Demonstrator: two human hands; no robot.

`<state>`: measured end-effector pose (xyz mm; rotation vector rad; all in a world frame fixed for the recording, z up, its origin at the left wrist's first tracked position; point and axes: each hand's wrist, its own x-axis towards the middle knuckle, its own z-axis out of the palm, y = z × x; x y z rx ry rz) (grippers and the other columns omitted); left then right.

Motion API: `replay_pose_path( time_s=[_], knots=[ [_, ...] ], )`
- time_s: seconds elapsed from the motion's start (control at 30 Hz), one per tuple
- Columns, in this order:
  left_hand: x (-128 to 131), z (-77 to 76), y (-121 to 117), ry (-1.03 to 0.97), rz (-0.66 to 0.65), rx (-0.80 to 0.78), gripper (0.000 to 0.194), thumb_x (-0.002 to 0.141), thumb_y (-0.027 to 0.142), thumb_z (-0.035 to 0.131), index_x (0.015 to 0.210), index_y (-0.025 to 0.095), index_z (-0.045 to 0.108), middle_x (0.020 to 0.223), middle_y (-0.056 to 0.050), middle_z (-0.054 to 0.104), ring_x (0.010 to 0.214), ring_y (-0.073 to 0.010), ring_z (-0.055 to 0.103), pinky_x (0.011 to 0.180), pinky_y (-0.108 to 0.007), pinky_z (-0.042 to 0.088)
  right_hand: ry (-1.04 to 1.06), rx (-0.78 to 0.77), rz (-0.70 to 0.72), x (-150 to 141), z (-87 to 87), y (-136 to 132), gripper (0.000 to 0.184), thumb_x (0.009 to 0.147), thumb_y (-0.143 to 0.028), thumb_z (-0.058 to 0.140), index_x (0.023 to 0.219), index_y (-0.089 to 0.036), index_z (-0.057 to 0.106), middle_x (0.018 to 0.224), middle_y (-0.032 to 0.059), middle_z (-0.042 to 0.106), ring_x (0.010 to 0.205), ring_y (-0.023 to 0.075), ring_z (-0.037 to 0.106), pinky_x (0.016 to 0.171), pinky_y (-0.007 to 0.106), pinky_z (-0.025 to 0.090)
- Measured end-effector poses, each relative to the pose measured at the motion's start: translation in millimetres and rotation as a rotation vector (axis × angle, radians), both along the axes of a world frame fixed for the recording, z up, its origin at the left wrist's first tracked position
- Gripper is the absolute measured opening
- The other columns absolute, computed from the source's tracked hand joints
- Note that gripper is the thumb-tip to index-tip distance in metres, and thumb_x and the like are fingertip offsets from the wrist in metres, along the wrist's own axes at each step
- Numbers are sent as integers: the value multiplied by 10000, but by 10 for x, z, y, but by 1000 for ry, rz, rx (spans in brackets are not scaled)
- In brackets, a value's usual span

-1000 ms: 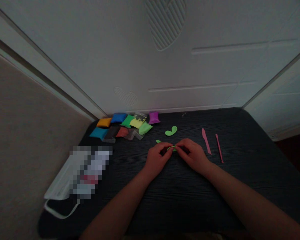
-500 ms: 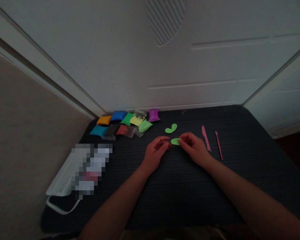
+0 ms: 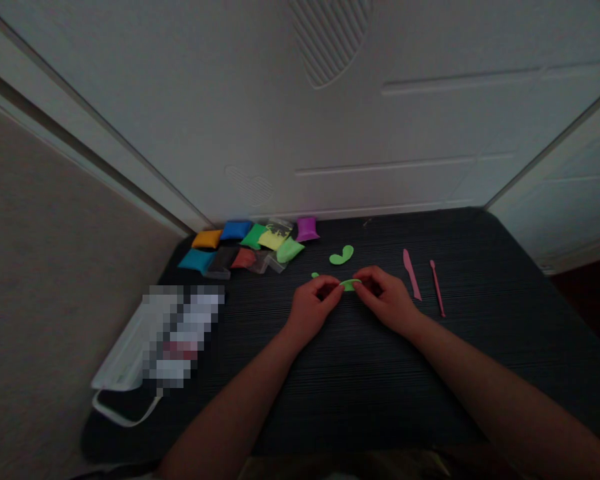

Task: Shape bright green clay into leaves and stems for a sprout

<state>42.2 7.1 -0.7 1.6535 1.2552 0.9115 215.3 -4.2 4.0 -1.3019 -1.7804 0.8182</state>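
A flattened piece of light green modelling clay [image 3: 350, 285] is held between my two hands, above the dark table. My left hand [image 3: 314, 305] pinches its left end between thumb and fingers. At the right end, the thumb and fingers of my right hand [image 3: 387, 298] are closed on it too. Just behind lies a V-shaped pair of green clay leaves [image 3: 341, 255]. A small green clay bit [image 3: 315, 275] shows past my left fingers, partly hidden by them.
Several coloured clay packets [image 3: 237, 231] lie at the table's back left. A pink plastic knife [image 3: 412, 274] and a thin pink modelling tool [image 3: 437, 288] lie to the right. A white face mask [image 3: 125, 353] with a blurred patch is at the left. A white panel [image 3: 330, 153] stands behind the table [image 3: 370, 387].
My left fingers have closed on the left end of the green clay piece, which was held only by my right hand. The small green bit now shows behind my left hand.
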Motion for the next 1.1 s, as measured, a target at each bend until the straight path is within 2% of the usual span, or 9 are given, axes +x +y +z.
replay_pose_path(
  time_s=[0.23, 0.4, 0.57, 0.8, 0.93, 1.1],
  knots=[
    [-2, 41, -15, 84, -16, 56, 152, 782, 318, 523, 797, 183, 593, 726, 8, 589, 662, -118, 548, 616, -225, 425, -10, 22, -8, -5, 3, -6, 124, 797, -270, 500, 904, -219, 536, 717, -7, 568, 601, 116, 521, 539, 241, 408],
    [-4, 42, -23, 45, -14, 21, 216, 770, 326, 544, 931, 188, 584, 785, -5, 610, 697, -129, 568, 634, -236, 440, -9, 13, -1, -10, 13, -5, 132, 802, -277, 493, 913, -220, 536, 712, -8, 560, 598, 115, 515, 538, 241, 409],
    [-3, 53, -17, 78, -32, 44, 192, 783, 341, 521, 843, 189, 623, 781, -9, 633, 709, -141, 577, 658, -252, 444, -10, 3, 5, 1, 23, -5, 135, 802, -283, 492, 914, -224, 541, 727, -3, 569, 615, 123, 527, 547, 250, 417],
    [2, 43, -18, 44, -37, 16, 215, 774, 337, 534, 915, 188, 598, 803, -10, 624, 703, -134, 569, 647, -243, 444, 17, 11, -12, 2, 4, 10, 139, 800, -276, 500, 920, -221, 542, 729, -5, 572, 615, 119, 525, 553, 245, 414],
    [3, 39, -14, 89, -49, 21, 189, 779, 344, 523, 839, 181, 600, 729, 4, 601, 653, -122, 545, 609, -230, 424, 19, 10, -25, 4, 0, 14, 142, 794, -277, 510, 917, -217, 546, 697, -10, 560, 593, 114, 515, 532, 238, 406],
    [6, 63, -15, 117, -70, 38, 191, 797, 341, 492, 811, 181, 594, 739, 2, 596, 670, -126, 545, 632, -237, 425, 44, 1, -21, 2, -7, 4, 142, 795, -287, 506, 914, -221, 546, 726, -1, 576, 617, 122, 532, 544, 246, 423]
  ],
)
